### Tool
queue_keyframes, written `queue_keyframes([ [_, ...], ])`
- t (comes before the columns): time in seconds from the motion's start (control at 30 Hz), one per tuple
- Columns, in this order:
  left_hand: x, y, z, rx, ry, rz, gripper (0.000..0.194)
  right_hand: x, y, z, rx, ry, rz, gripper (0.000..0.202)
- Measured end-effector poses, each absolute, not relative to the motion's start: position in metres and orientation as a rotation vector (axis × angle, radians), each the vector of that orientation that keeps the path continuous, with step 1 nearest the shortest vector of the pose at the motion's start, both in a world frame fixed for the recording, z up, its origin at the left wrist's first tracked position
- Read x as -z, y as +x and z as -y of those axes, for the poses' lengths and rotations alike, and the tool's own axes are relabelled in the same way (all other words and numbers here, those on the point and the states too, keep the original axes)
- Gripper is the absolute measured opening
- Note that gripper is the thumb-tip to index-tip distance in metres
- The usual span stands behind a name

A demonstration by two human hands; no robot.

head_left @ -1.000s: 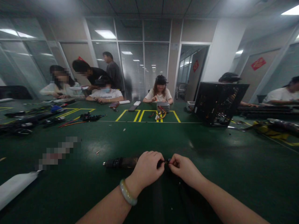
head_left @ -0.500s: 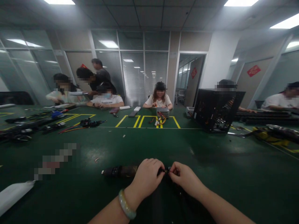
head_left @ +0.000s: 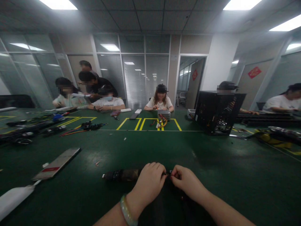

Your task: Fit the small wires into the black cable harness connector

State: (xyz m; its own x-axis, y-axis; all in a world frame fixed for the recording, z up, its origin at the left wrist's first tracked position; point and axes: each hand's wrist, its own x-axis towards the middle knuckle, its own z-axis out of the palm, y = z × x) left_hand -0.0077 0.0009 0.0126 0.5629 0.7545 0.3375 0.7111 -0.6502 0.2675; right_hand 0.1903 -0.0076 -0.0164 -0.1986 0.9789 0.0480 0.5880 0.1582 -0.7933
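A long dark wrapped bundle (head_left: 122, 175), like coiled cable with a shiny metal tip at its left end, lies on the green table before me. My left hand (head_left: 151, 177), a pale green bangle on its wrist, is curled over the bundle's right end. Its thumb and fingers pinch a small dark piece there. Close beside it, my right hand (head_left: 185, 180) is closed, thumb against forefinger, on the other side of that spot. What lies in its fingertips is too small and dark to name. A thin dark strand hangs beneath the right hand.
A phone-like slab (head_left: 56, 164) with a white cable lies at left. Dark cable bundles (head_left: 87, 125) lie farther back. A black computer case (head_left: 218, 113) stands back right, near a yellow-black heap (head_left: 272, 135). A grey power supply (head_left: 164, 114) sits before a seated co-worker; several others are around.
Both hands stay at the same spot, the fingertips shifting slightly. The small gap between them looks narrower. At the back left, a standing person has moved a little to the left.
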Motion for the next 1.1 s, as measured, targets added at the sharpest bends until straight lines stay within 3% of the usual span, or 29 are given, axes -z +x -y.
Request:
queue_keyframes([
  [0.47,-0.015,-0.010,0.001,-0.710,2.683,-1.223,0.007,0.014,0.196,0.006,-1.157,-1.396,1.843,0.006],
  [1.1,-0.013,-0.008,0.003,-0.593,2.571,-1.231,0.009,0.014,0.195,0.008,-1.066,-1.433,1.931,0.003],
])
